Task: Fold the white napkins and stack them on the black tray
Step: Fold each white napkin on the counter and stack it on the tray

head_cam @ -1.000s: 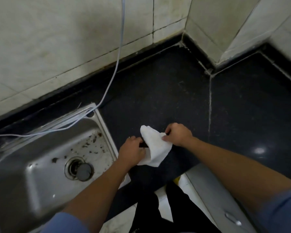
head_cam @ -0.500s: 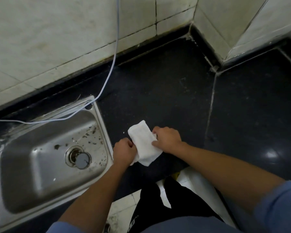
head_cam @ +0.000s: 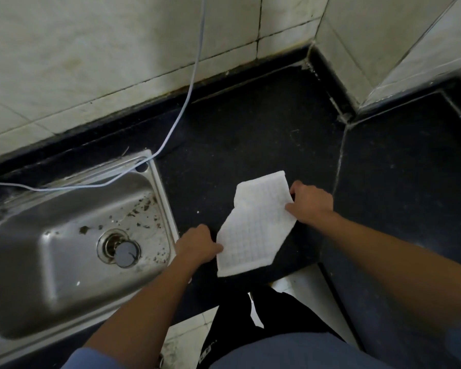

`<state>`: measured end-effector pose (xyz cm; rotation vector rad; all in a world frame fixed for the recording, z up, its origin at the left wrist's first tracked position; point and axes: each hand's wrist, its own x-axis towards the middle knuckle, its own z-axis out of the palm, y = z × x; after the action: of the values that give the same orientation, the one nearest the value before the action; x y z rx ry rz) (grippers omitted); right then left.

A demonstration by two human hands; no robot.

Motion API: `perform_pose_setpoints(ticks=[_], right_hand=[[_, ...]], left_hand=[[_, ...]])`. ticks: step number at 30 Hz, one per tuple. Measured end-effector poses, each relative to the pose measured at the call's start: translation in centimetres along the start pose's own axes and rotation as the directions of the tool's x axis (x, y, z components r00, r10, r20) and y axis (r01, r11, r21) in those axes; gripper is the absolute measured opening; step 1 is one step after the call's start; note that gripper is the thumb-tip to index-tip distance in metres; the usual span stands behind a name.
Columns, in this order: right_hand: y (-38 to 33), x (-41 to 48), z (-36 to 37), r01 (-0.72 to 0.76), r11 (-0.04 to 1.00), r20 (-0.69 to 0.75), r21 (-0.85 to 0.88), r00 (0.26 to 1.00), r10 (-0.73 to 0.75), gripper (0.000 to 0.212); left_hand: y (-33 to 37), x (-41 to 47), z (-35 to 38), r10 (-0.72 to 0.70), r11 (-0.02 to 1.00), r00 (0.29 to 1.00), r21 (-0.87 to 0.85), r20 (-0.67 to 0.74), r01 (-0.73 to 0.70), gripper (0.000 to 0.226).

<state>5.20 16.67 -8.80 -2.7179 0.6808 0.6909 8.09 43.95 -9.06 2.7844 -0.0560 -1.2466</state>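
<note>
A white embossed napkin point(head_cam: 258, 225) is spread out over the black countertop point(head_cam: 250, 134), partly unfolded into a long slanted shape. My left hand point(head_cam: 197, 246) pinches its lower left edge. My right hand point(head_cam: 310, 205) pinches its upper right edge. Both hands hold the napkin stretched between them near the counter's front edge. No black tray is in view.
A stainless steel sink point(head_cam: 64, 246) with dirt specks and a drain plug point(head_cam: 125, 253) sits left of my hands. A thin white cable point(head_cam: 189, 86) hangs down the tiled wall point(head_cam: 91, 54) and runs over the sink rim. A wall corner juts in at the right.
The napkin has been opened out from a crumpled bunch into a longer flat sheet. My hands have moved apart, the right one further from me and the left one nearer.
</note>
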Motion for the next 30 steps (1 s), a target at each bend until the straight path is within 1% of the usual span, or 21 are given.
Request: perform_pose_setpoints(ticks=[3, 4, 5, 7, 8, 9, 11, 12, 14, 15, 16, 18, 19, 21, 22, 24, 25, 26, 28, 29, 30], right_hand=[[-1.1, 0.8, -0.5, -0.015, 0.997, -0.092, 0.075, 0.996, 0.022, 0.046], [-1.4, 1.1, -0.6, -0.027, 0.994, -0.087, 0.102, 0.996, 0.036, 0.047], [-1.7, 1.3, -0.4, -0.028, 0.992, -0.068, 0.12, 0.997, 0.036, 0.045], [-1.8, 1.4, 0.3, 0.001, 0.984, -0.043, 0.179, 0.999, 0.007, 0.039], [-1.7, 1.2, 0.6, 0.02, 0.974, -0.053, 0.227, 0.999, -0.009, 0.038], [-1.4, 0.9, 0.8, 0.043, 0.959, -0.083, 0.279, 0.996, -0.021, 0.037], [-0.7, 0.2, 1.0, 0.088, 0.925, -0.184, 0.37, 0.983, -0.02, 0.033], [-0.2, -0.2, 1.0, 0.104, 0.911, -0.227, 0.4, 0.974, -0.011, 0.03], [0.9, -0.6, 1.1, 0.117, 0.895, -0.259, 0.43, 0.966, -0.001, 0.022], [1.4, -0.5, 1.1, 0.118, 0.893, -0.261, 0.434, 0.965, -0.001, 0.017], [1.7, -0.2, 1.0, 0.125, 0.893, -0.266, 0.433, 0.964, -0.006, 0.014], [1.9, 0.8, 0.7, 0.146, 0.892, -0.279, 0.427, 0.96, -0.023, 0.012], [1.7, 1.4, 0.3, 0.157, 0.891, -0.288, 0.426, 0.957, -0.031, 0.012], [1.1, 2.7, -0.4, 0.16, 0.881, -0.294, 0.444, 0.956, -0.026, 0.015], [0.7, 3.3, -0.8, 0.149, 0.876, -0.285, 0.459, 0.959, -0.014, 0.017], [0.1, 4.0, -1.2, 0.105, 0.876, -0.237, 0.471, 0.972, 0.01, 0.022], [-0.1, 4.1, -1.2, 0.079, 0.877, -0.201, 0.473, 0.979, 0.021, 0.027], [-0.2, 3.9, -1.1, 0.05, 0.872, -0.16, 0.487, 0.987, 0.032, 0.034], [0.0, 2.9, -0.4, -0.006, 0.834, -0.07, 0.552, 0.996, 0.053, 0.048], [0.2, 2.3, 0.2, -0.031, 0.806, -0.023, 0.592, 0.998, 0.055, 0.055], [0.5, 1.6, 0.7, -0.05, 0.773, 0.02, 0.632, 0.999, 0.048, 0.061]], left_hand=[[1.8, 1.4, -1.4, 0.059, 0.992, 0.978, -0.101, -0.2, -0.081, 0.022], [2.6, 2.2, -1.8, 0.083, 0.98, 0.963, -0.155, -0.257, -0.126, 0.023], [3.4, 3.0, -2.2, 0.112, 0.961, 0.951, -0.214, -0.287, -0.177, 0.03], [5.2, 4.6, -2.8, 0.187, 0.928, 0.943, -0.264, -0.276, -0.262, 0.048], [6.1, 5.2, -3.2, 0.224, 0.925, 0.941, -0.248, -0.255, -0.288, 0.05], [7.0, 5.8, -3.5, 0.265, 0.925, 0.937, -0.213, -0.228, -0.314, 0.044], [8.3, 6.3, -4.0, 0.322, 0.927, 0.929, -0.14, -0.183, -0.349, 0.014], [8.7, 6.2, -4.1, 0.35, 0.917, 0.918, -0.134, -0.186, -0.377, 0.015], [9.0, 5.8, -4.0, 0.415, 0.86, 0.869, -0.197, -0.269, -0.472, 0.021], [8.9, 5.5, -4.1, 0.425, 0.822, 0.846, -0.253, -0.323, -0.51, 0.018], [8.8, 5.2, -4.4, 0.408, 0.794, 0.842, -0.318, -0.352, -0.518, 0.015], [8.3, 5.3, -5.4, 0.332, 0.79, 0.882, -0.412, -0.335, -0.454, 0.018], [8.1, 5.6, -6.0, 0.293, 0.807, 0.897, -0.418, -0.331, -0.418, 0.019], [7.6, 6.6, -7.3, 0.195, 0.861, 0.902, -0.373, -0.386, -0.346, 0.012], [7.2, 7.1, -7.8, 0.123, 0.889, 0.896, -0.354, -0.428, -0.291, 0.013], [6.3, 7.6, -8.2, 0.009, 0.92, 0.856, -0.331, -0.517, -0.21, 0.017], [5.9, 7.6, -8.2, 0.0, 0.931, 0.83, -0.304, -0.558, -0.205, 0.02], [5.4, 7.4, -7.9, 0.027, 0.939, 0.806, -0.263, -0.591, -0.224, 0.022], [4.9, 6.2, -6.7, 0.163, 0.932, 0.786, -0.169, -0.596, -0.322, 0.019], [4.8, 5.4, -5.6, 0.26, 0.916, 0.789, -0.117, -0.557, -0.385, 0.013], [4.7, 4.6, -4.3, 0.357, 0.898, 0.798, -0.057, -0.487, -0.437, 0.008]])
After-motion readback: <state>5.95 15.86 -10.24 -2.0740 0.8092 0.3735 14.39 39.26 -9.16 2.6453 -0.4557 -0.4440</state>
